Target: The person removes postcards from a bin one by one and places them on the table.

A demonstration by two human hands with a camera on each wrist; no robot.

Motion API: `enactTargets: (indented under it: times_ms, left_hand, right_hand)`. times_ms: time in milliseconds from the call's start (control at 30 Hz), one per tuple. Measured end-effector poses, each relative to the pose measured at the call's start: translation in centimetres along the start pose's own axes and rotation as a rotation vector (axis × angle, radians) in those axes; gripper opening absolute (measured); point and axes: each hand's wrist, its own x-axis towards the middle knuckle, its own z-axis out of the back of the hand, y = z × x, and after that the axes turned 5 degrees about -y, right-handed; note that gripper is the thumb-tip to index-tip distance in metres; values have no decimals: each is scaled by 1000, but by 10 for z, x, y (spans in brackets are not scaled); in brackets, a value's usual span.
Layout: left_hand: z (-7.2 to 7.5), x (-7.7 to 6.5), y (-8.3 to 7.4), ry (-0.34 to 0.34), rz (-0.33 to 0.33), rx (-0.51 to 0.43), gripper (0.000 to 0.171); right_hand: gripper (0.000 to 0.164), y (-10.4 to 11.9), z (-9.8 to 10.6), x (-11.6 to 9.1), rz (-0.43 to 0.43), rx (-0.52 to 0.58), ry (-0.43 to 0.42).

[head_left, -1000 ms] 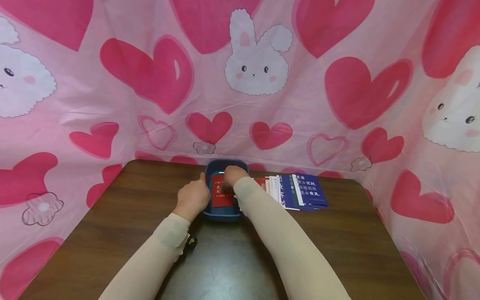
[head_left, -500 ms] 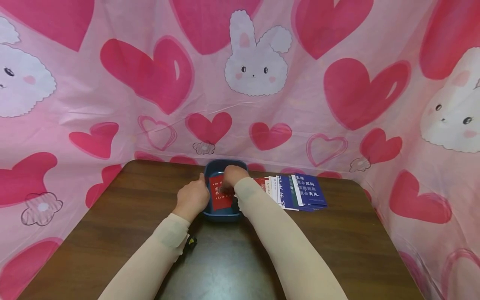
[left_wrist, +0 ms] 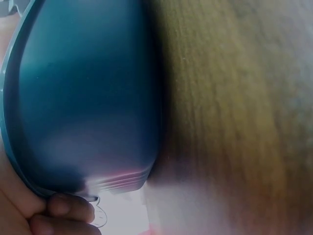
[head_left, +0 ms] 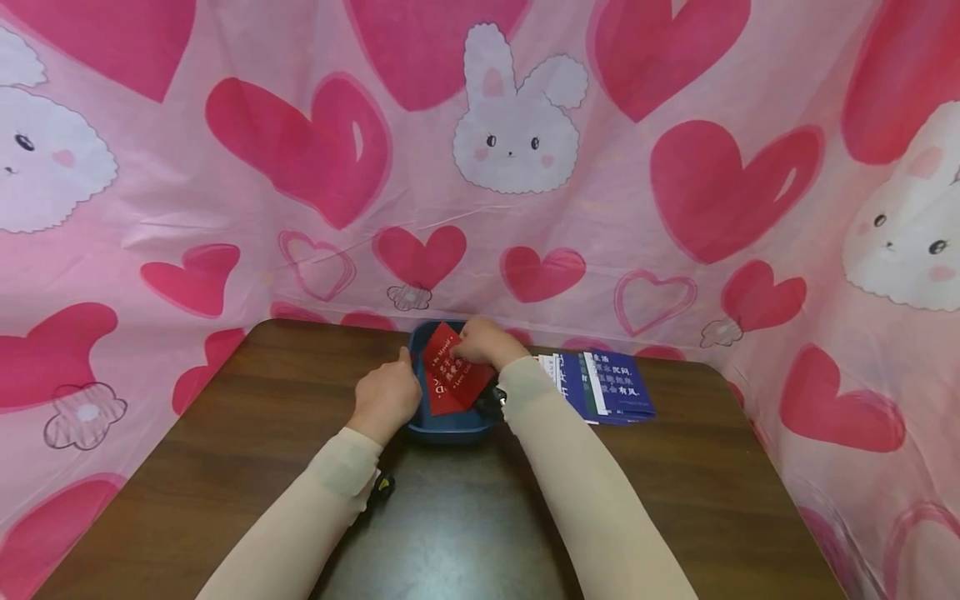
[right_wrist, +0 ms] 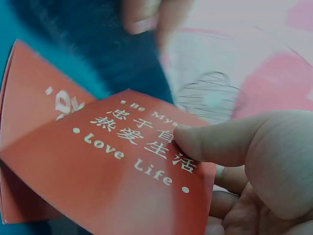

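Note:
A blue plastic bin (head_left: 448,434) stands at the back middle of the table. My left hand (head_left: 385,393) grips its left rim, fingers curled over the edge of the bin (left_wrist: 88,98) in the left wrist view. Over the bin, my right hand (head_left: 486,342) pinches a red card (right_wrist: 132,171) with white lettering, thumb on its printed face and fingers behind. This card is tilted and overlaps another red card (right_wrist: 36,103) lower in the bin. Blurred fingertips (right_wrist: 142,22) of my left hand show at the top of the right wrist view.
Right of the bin, an overlapping row of blue, white and green cards (head_left: 622,387) lies on the brown wooden table (head_left: 225,467). A pink curtain (head_left: 517,225) with hearts and rabbits hangs close behind the bin and along both sides.
My right hand has drawn back to the right and raised a red card from the bin, turning it aslant. Another red card now shows beneath. My left hand stays at the rim.

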Motion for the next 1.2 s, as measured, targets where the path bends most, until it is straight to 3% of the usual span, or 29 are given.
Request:
enactTargets:
  times_ms: [133,300,500,633,967,1200]
  left_hand:
    - [0,-1,0,8,5,-1,68]
    - [1,-2,-1,10,2,-10,69]
    - [0,-1,-1,37,15,-32,74]
    - [1,-1,-1,42,23,-26,76]
    - [-1,-2,-5,47,19,-29,74]
    - [-2,-1,-2,34,24,-15,73]
  right_hand:
    - [33,4,29,-37,-18,166,-31]
    - [28,-12,52,-57,-65,287,-105]
    - [33,-53,74,-72,-79,417,-196]
    - [37,-85,87,-86,-110,506,-206]
    - [51,-166,123,-126,-244,523,-261]
    - [59,-211,127,-137,-310,523,-253]
